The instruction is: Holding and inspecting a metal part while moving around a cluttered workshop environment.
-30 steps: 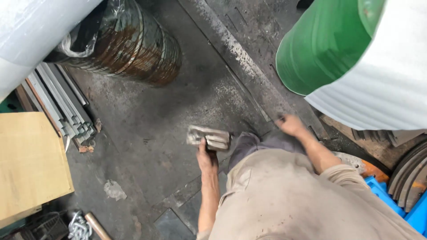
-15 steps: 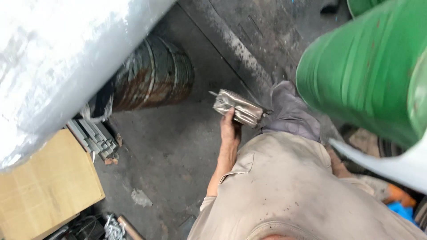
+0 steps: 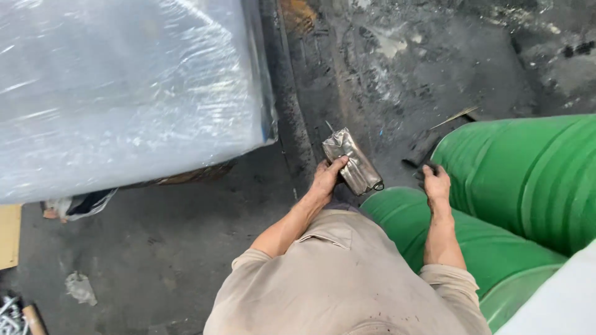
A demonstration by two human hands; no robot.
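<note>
Left hand carries a shiny metal piece over the dark floor; right hand rests at the green drums.

Left hand [image 3: 324, 181]: grip closed on the metal piece [image 3: 351, 161], thumb across its near edge; piece held tilted above the stained floor [image 3: 385, 80], just beside the nearer green drum [image 3: 472, 242]. Right hand [image 3: 436, 183]: fingers curled, lying against that drum near the second green drum [image 3: 528, 174]; cannot tell whether its grip holds anything. Plastic-wrapped bulk [image 3: 124, 93] at left, well apart from both hands.
</note>
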